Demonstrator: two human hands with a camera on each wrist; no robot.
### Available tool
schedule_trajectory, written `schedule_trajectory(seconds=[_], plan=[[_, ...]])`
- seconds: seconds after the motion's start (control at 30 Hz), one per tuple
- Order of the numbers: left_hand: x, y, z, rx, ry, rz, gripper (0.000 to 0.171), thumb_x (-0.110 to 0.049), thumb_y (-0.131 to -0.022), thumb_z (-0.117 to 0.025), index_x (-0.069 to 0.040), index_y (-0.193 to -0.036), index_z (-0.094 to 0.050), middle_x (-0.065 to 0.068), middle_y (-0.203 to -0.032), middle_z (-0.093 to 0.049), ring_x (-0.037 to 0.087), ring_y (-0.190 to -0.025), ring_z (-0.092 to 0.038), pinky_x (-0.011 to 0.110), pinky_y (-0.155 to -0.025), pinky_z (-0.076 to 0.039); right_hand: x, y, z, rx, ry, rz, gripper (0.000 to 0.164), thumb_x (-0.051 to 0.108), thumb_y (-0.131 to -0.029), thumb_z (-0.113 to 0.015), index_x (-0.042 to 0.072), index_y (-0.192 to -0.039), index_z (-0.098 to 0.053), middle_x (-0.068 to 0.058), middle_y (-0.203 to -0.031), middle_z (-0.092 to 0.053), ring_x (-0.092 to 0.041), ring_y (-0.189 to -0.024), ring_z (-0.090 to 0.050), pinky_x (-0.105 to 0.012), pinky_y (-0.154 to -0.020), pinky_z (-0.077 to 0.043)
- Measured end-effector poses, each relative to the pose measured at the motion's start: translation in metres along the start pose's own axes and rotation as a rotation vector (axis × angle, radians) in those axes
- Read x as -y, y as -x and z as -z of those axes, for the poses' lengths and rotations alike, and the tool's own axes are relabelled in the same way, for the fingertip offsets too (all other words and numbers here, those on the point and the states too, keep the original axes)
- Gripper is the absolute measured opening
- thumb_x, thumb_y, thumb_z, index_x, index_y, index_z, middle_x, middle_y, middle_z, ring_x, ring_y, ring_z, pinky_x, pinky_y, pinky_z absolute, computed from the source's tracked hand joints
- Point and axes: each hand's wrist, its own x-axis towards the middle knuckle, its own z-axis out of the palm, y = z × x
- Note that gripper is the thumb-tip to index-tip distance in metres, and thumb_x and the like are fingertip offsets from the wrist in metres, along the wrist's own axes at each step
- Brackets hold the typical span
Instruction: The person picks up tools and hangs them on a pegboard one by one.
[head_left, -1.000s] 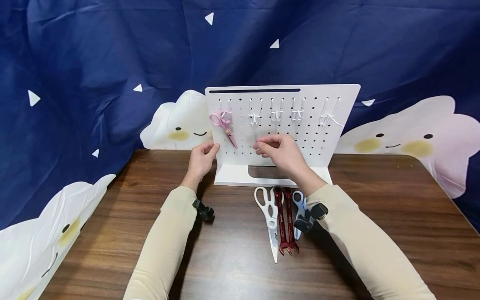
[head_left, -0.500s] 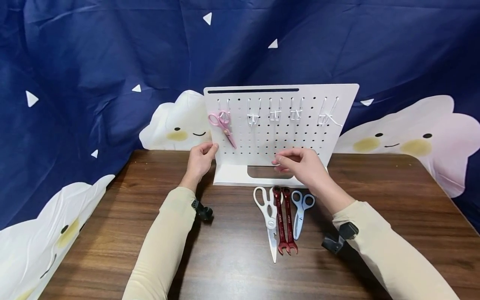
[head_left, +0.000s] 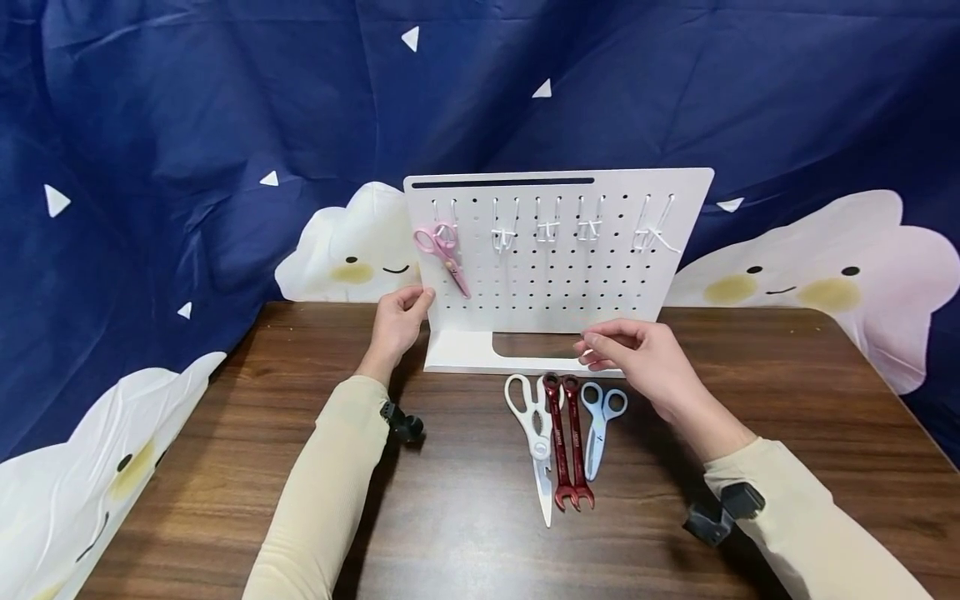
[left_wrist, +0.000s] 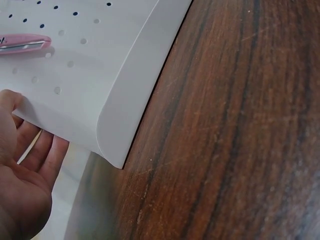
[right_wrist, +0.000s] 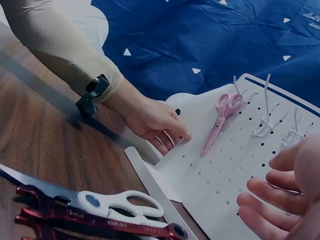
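Observation:
My left hand grips the left edge of a white pegboard, thumb on the front and fingers behind it, as the left wrist view shows. Pink scissors hang from the leftmost hook on the board. My right hand hovers with loosely bent fingers near the board's lower right, holding nothing. Below it on the table lie light blue scissors, two dark red wrenches side by side and white kitchen scissors.
Several white wire hooks stick out along the board's upper part. The pegboard stands on a white base on the brown wooden table. Behind hangs a dark blue curtain with cloud figures.
My right hand has moved from in front of the board's middle down and to the right, uncovering the light blue scissors. The left hand stays on the board's edge.

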Motion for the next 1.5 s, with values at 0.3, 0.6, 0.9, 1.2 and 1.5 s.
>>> schedule_trajectory(seconds=[0.3, 0.6, 0.9, 1.2, 1.5], plan=[[0.004, 0.003, 0.002, 0.0, 0.006, 0.018, 0.034, -0.025, -0.109, -0.068, 0.002, -0.128, -0.076, 0.023, -0.119, -0.078, 0.015, -0.09, -0.067, 0.016, -0.077, -0.053, -0.007, 0.018, 0.003, 0.013, 0.053, 0.003, 0.034, 0.01, -0.108, -0.066, -0.017, -0.127, -0.067, 0.003, -0.098, -0.082, -0.008, -0.081, -0.078, -0.032, -0.082, -0.067], [0.002, 0.003, 0.002, -0.009, 0.021, 0.008, 0.034, -0.024, -0.109, -0.067, 0.002, -0.129, -0.076, 0.025, -0.119, -0.077, 0.021, -0.092, -0.07, 0.014, -0.077, -0.052, -0.018, 0.031, -0.003, 0.029, 0.099, 0.023, 0.027, 0.009, -0.107, -0.068, -0.016, -0.119, -0.07, -0.013, -0.095, -0.082, -0.011, -0.079, -0.078, -0.033, -0.077, -0.067], [0.0, 0.002, -0.001, -0.008, 0.018, -0.007, 0.033, -0.023, -0.109, -0.067, 0.003, -0.127, -0.076, 0.025, -0.118, -0.077, 0.02, -0.091, -0.069, 0.014, -0.076, -0.052, -0.032, 0.042, -0.005, 0.042, 0.131, -0.031, 0.026, 0.007, -0.106, -0.067, -0.017, -0.117, -0.069, -0.022, -0.094, -0.079, -0.016, -0.072, -0.075, -0.034, -0.069, -0.066], [-0.001, 0.002, -0.002, -0.002, 0.019, 0.007, 0.034, -0.024, -0.109, -0.067, 0.003, -0.129, -0.075, 0.025, -0.123, -0.077, 0.018, -0.093, -0.071, 0.015, -0.079, -0.054, -0.046, 0.053, -0.003, 0.034, 0.161, -0.134, 0.026, 0.011, -0.105, -0.069, -0.014, -0.11, -0.069, -0.012, -0.076, -0.07, -0.015, -0.058, -0.067, -0.036, -0.055, -0.063], [0.0, 0.001, -0.002, -0.003, 0.023, -0.007, 0.034, -0.023, -0.109, -0.067, 0.005, -0.128, -0.075, 0.026, -0.124, -0.076, 0.03, -0.102, -0.072, 0.012, -0.078, -0.054, -0.061, 0.062, -0.004, 0.048, 0.137, -0.246, 0.027, 0.016, -0.105, -0.071, -0.012, -0.107, -0.069, -0.006, -0.071, -0.066, -0.015, -0.053, -0.065, -0.041, -0.051, -0.062]])
